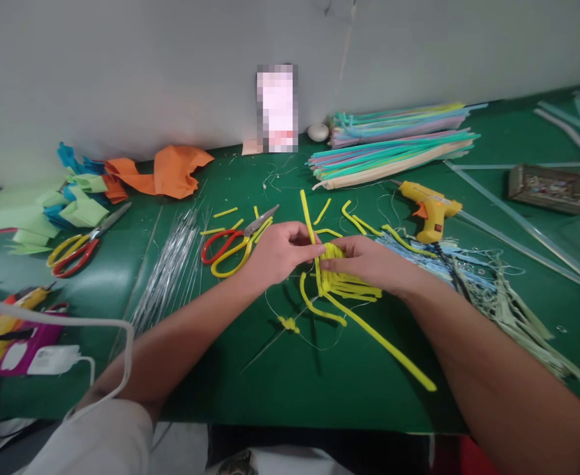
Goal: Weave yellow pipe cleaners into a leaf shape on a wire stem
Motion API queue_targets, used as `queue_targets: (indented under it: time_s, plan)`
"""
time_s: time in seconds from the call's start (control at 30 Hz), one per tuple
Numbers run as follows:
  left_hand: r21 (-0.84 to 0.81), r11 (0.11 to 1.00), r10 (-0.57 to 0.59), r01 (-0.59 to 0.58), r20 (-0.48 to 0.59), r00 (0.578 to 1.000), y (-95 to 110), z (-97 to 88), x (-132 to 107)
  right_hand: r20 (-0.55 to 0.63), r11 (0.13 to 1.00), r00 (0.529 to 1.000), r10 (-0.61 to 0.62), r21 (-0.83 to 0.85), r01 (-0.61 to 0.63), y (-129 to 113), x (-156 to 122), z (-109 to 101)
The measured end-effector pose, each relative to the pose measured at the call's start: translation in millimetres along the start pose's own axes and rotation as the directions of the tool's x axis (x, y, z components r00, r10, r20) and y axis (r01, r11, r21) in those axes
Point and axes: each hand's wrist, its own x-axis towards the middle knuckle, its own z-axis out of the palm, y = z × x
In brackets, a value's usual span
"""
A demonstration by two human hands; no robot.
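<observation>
Both hands meet over the middle of the table on a woven yellow pipe-cleaner piece (352, 280). My left hand (287, 254) pinches a long yellow pipe cleaner (306, 211) that stands up at the piece's left edge. My right hand (369, 260) grips the top of the woven piece, with its fingertips partly hidden. Another long yellow strand (383, 343) runs from the piece toward the lower right. Below lie a curved yellow strand and a small yellow knotted bit (288, 324) on thin wire. Red-and-yellow scissors (235, 245) lie beside my left hand.
Bundles of coloured pipe cleaners (393, 158) lie at the back near a propped phone (277, 109). A yellow glue gun (431, 208) rests at right. Silver wires (171, 264), another pair of scissors (89, 243) and crumpled paper (171, 175) are at left. A white cable (72, 322) crosses the left side.
</observation>
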Motion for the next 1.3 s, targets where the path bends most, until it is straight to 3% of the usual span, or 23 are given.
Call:
queue_targets:
  time_s: [0.2,0.37,0.77,0.97,1.2,1.3]
  plan:
    - [-0.098,0.995,-0.019,0.024,0.053,0.998,1,-1.0,2,0.021,0.996,0.999,0.035,0.083,-0.037,-3,-1,5]
    - [-0.081,0.996,-0.026,0.033,0.077,0.997,2,-1.5,3,0.012,0.999,1.000,0.023,0.031,-0.023,-3,0,8]
    - [-0.065,0.993,-0.090,0.102,0.174,0.981,14,-13.9,4,0.023,0.991,0.999,-0.042,0.129,0.039,-7,-1,8]
    - [-0.042,0.998,-0.041,0.048,0.162,0.986,15,-12.6,3,0.021,0.992,0.999,-0.043,0.119,0.041,-5,0,9]
    - [-0.066,0.997,-0.031,0.041,0.142,0.989,11,-11.7,4,-0.165,0.998,0.985,-0.046,-0.052,0.038,-5,2,12]
    - [-0.065,0.996,-0.043,0.053,0.141,0.989,12,-13.0,4,-0.170,0.997,0.983,-0.064,-0.052,0.056,-8,1,14]
